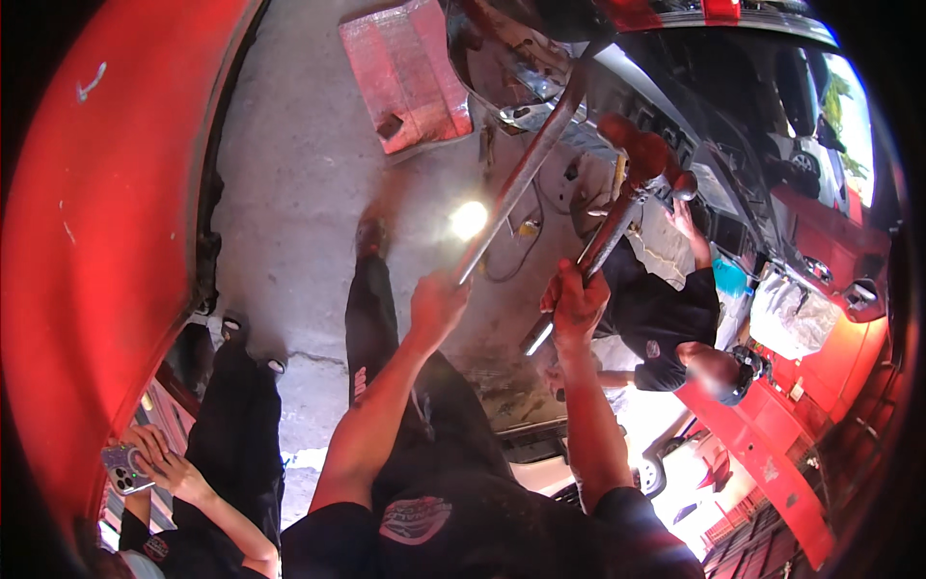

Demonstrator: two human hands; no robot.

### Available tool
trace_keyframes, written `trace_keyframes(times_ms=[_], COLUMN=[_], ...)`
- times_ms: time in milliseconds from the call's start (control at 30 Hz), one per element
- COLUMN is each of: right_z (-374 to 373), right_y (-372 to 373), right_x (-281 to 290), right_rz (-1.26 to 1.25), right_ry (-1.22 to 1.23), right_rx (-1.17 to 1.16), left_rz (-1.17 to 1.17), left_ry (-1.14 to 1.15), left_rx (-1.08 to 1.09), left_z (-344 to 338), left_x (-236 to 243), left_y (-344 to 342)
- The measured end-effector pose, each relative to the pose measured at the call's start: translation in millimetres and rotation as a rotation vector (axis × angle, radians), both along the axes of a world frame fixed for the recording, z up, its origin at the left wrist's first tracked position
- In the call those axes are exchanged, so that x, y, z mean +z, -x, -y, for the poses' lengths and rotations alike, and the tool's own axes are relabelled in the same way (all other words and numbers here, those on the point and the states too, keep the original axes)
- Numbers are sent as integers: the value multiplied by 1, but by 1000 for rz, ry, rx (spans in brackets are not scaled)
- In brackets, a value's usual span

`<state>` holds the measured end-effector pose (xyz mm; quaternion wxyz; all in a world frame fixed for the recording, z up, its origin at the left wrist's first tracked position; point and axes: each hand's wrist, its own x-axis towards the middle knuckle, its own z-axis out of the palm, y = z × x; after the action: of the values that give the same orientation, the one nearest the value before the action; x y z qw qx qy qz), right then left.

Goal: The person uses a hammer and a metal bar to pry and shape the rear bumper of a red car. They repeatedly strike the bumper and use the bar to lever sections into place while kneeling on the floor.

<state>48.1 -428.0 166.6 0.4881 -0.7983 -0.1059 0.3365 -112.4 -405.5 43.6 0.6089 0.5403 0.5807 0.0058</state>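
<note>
1. The left hand [436, 304], at frame centre, has its fingers wrapped shut around the lower end of a long grey steel rod [526, 169].
2. The right hand [577, 304] is clenched on a second metal bar with red knobs [617, 217].
3. Both look rigid and heavy, best gripped low.
4. Behind them, grey concrete floor [299, 164] and a red car panel [96, 241].

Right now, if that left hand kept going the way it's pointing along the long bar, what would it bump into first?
The left hand grips a long metal bar slanting up-right. Following it, the hand would probably first meet the dark, shiny vehicle part where the bar ends, though depth is hard to judge.
</note>
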Motion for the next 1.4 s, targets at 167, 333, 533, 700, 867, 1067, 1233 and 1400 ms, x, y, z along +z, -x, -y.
trace_keyframes(times_ms=[167,333,533,700,867,1067,1233,1400], right_z=[11,44,15,53,115,116,120,98], right_y=[-15,-64,-37,-79,-115,-94,-114,-63], right_x=[-22,-114,-22,69,155,46,-85,24], right_rz=[132,607,-30,-290,112,164,314,-44], right_ry=[3,140,66,-271,-302,-99,59,-26], right_rx=[117,479,259,201,185,166,256,144], left_rz=[-3,-58,-27,87,70,120,71,-81], left_ry=[-15,-20,-39,-355,-250,-354,-224,-49], left_rx=[40,-3,-42,-40,4,-5,-44,-31], left_z=[8,14,21,32,25,42,68,42], left_x=[1,-3,-19,-59,-32,-59,-32,6], left_y=[-7,-15,-12,-4,-4,-6,4,8])
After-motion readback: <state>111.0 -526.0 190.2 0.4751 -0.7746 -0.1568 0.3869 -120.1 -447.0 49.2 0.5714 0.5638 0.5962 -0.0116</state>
